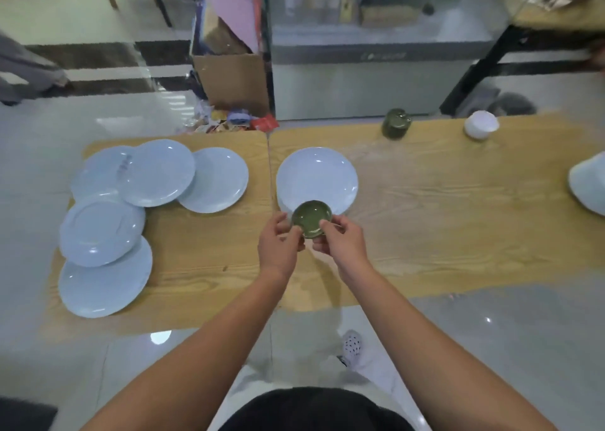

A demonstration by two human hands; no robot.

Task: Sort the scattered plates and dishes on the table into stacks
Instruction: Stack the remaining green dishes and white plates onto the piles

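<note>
A small green dish point(311, 218) is held between both hands above the near rim of a pale blue plate point(316, 177) at the table's middle. My left hand point(278, 244) grips the dish's left edge and my right hand point(340, 239) pinches its right edge. Several pale blue plates point(157, 172) lie overlapping on the left table, with two more point(98, 231) toward the near left corner. A stack of small green dishes point(396, 123) stands at the far edge. A white bowl point(481, 125) sits upside down farther right.
The wooden tables point(442, 218) meet at a seam left of the middle plate. A white dish point(589, 181) is cut off at the right edge. A cardboard box point(232, 77) and a glass cabinet point(370, 54) stand beyond the tables. My foot point(352, 345) shows below.
</note>
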